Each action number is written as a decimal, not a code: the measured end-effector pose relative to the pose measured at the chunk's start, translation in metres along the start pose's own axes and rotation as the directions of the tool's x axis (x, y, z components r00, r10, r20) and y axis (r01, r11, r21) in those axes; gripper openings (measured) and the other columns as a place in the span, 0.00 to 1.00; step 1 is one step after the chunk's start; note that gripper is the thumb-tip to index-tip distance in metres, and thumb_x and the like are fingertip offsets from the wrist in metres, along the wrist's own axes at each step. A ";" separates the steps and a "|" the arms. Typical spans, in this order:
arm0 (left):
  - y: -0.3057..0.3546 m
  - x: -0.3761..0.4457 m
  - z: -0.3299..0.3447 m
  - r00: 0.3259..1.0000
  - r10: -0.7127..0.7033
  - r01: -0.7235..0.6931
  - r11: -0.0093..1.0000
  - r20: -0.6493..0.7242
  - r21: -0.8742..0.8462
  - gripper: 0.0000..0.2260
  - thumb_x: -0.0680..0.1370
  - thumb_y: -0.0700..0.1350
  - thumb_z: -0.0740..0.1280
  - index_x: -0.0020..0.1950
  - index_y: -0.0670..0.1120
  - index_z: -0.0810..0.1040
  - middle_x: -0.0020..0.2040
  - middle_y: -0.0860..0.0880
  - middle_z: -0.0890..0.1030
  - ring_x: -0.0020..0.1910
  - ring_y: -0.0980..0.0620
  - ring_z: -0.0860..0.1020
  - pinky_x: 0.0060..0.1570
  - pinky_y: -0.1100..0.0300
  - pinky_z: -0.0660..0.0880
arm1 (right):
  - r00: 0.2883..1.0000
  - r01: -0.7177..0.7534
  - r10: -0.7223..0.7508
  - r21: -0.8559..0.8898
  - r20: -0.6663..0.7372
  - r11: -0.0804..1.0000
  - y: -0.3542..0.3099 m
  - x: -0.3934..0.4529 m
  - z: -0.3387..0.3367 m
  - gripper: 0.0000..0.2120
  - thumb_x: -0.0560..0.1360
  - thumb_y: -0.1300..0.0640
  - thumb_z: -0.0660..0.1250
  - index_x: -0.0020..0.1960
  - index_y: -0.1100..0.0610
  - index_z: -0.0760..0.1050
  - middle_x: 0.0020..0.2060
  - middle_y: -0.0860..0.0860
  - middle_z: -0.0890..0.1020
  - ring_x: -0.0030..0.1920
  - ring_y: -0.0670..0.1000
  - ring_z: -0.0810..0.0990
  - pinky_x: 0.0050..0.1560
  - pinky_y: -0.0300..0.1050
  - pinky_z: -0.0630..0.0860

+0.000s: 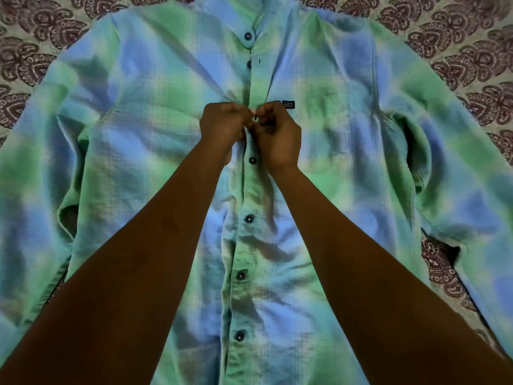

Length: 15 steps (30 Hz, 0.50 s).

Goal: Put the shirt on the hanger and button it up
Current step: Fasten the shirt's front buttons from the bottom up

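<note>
- at the centre of the frame, a little above the middle, the left hand (pixel 222 126) and the right hand (pixel 277 132) meet on the shirt's (pixel 361 168) front placket, knuckles almost touching.
- both grips are narrow pinches: curled fingers hold the two cloth edges together; the button between them is hidden by the fingertips, so whether it has passed through its hole cannot be told.
- the shirt lies flat on the patterned bedsheet (pixel 41 56), collar at the top of the frame, hem toward the bottom; no hanger shows in view.
- its button line is the long axis, running nearly straight up and down the frame through the spot where the hands meet.
- below the hands, four dark buttons look fastened, the nearest (pixel 252 160) just under the right wrist.
- above the hands, one button (pixel 249 64) sits at the placket edge with its buttonhole (pixel 259 61) open just beside it to the right, so it looks undone; the collar button (pixel 248 36) appears closed.
- judged from this, the next move lies straight up the placket from the grips, toward the upper centre, with both hands equally near.
</note>
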State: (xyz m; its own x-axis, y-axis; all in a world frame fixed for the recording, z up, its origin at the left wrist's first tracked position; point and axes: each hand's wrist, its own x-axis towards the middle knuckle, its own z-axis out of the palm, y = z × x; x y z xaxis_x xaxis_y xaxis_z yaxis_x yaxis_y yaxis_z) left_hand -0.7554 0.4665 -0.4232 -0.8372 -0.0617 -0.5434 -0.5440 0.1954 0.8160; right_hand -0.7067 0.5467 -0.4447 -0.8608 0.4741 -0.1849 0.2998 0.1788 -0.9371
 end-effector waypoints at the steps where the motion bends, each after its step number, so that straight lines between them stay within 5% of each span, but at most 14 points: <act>1: -0.002 0.001 0.000 1.000 0.015 -0.015 1.000 -0.001 -0.011 0.07 0.71 0.38 0.70 0.34 0.46 0.78 0.32 0.47 0.77 0.30 0.52 0.73 0.39 0.60 0.75 | 1.000 0.014 -0.014 -0.028 -0.012 1.000 0.001 -0.002 0.000 0.08 0.70 0.60 0.70 0.41 0.51 0.72 0.32 0.43 0.75 0.31 0.42 0.72 0.39 0.45 0.74; 9: -0.015 0.005 0.006 0.994 0.036 -0.048 0.993 -0.106 -0.109 0.04 0.72 0.38 0.70 0.40 0.46 0.79 0.35 0.48 0.78 0.38 0.50 0.75 0.47 0.55 0.74 | 0.998 0.017 -0.021 -0.064 -0.057 0.998 0.004 -0.008 0.003 0.06 0.72 0.55 0.70 0.49 0.52 0.78 0.40 0.44 0.80 0.36 0.42 0.77 0.42 0.42 0.75; 15: -0.017 0.004 0.007 0.990 0.089 -0.094 0.995 -0.111 -0.034 0.04 0.72 0.39 0.69 0.42 0.47 0.81 0.44 0.46 0.83 0.44 0.50 0.80 0.57 0.51 0.78 | 0.996 -0.026 0.024 -0.027 -0.087 0.999 -0.002 -0.005 0.003 0.07 0.73 0.49 0.68 0.42 0.52 0.80 0.41 0.50 0.84 0.42 0.49 0.82 0.46 0.51 0.79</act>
State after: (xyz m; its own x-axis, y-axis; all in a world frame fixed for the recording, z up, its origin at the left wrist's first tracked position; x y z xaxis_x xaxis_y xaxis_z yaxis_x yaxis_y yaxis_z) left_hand -0.7487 0.4700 -0.4410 -0.8835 -0.1526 -0.4430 -0.4648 0.1672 0.8695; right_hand -0.7040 0.5415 -0.4431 -0.8146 0.5512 -0.1806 0.3331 0.1897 -0.9236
